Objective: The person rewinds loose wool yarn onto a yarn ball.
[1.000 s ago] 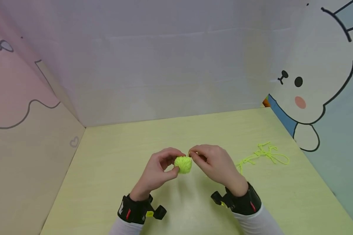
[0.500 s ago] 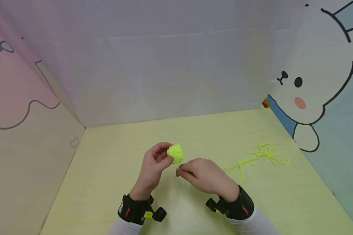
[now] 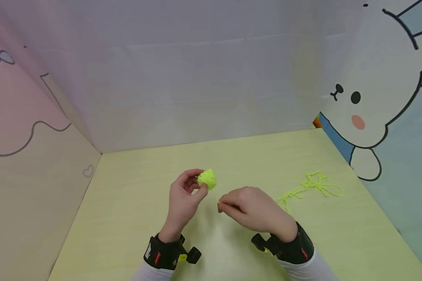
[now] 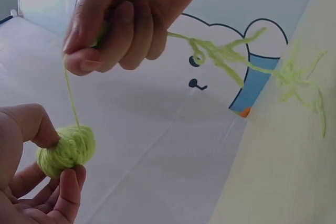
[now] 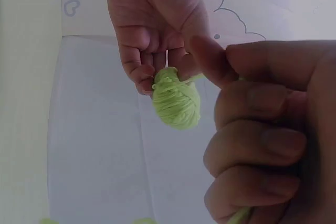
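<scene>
A small neon yellow-green ball of yarn [image 3: 207, 179] is held up over the table by my left hand [image 3: 185, 205], its thumb and fingertips pinching one side. In the left wrist view the wound strands of the yarn ball [image 4: 66, 150] show between thumb and fingers. My right hand [image 3: 254, 208] pinches the yarn strand [image 4: 71, 98] that runs taut from the ball, a short way to its right. The other fingers of the right hand [image 5: 257, 135] are curled, and yarn comes out below them in the right wrist view.
A loose tangle of the same yarn [image 3: 313, 184] lies on the pale wooden table [image 3: 144, 171] at the right, trailing back to the right hand. Printed cloth walls [image 3: 204, 78] stand at the back and both sides. Each wrist wears a black camera strap [image 3: 161, 251].
The right hand has swung from beyond the ball round to its near right side, drawing the strand along. The left hand has shifted a little left and up and turned the ball.
</scene>
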Demonstrator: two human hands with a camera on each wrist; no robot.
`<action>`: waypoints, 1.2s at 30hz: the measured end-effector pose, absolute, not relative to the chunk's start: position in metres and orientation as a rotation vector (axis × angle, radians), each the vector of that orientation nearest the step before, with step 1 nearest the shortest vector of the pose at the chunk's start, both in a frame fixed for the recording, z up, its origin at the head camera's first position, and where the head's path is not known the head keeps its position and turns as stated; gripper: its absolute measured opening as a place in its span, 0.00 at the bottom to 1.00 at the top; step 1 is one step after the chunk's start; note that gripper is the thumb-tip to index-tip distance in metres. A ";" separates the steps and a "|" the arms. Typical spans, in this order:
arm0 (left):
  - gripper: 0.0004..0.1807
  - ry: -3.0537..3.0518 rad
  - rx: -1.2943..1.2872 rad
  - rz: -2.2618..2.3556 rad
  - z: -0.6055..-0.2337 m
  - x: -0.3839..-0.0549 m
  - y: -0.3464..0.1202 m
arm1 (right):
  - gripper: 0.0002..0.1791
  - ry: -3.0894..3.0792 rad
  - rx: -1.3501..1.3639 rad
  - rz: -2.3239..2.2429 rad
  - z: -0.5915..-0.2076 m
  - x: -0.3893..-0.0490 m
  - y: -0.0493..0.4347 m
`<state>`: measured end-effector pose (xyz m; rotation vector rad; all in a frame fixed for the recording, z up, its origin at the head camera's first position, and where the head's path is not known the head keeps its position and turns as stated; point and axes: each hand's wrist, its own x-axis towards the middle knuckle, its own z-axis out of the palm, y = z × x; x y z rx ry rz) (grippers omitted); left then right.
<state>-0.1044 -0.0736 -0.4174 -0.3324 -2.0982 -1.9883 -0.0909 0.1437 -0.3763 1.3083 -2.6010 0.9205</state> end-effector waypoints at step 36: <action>0.20 -2.140 -0.905 -2.148 -0.402 -0.094 -0.077 | 0.08 -2.590 0.907 1.076 -0.383 -0.101 0.141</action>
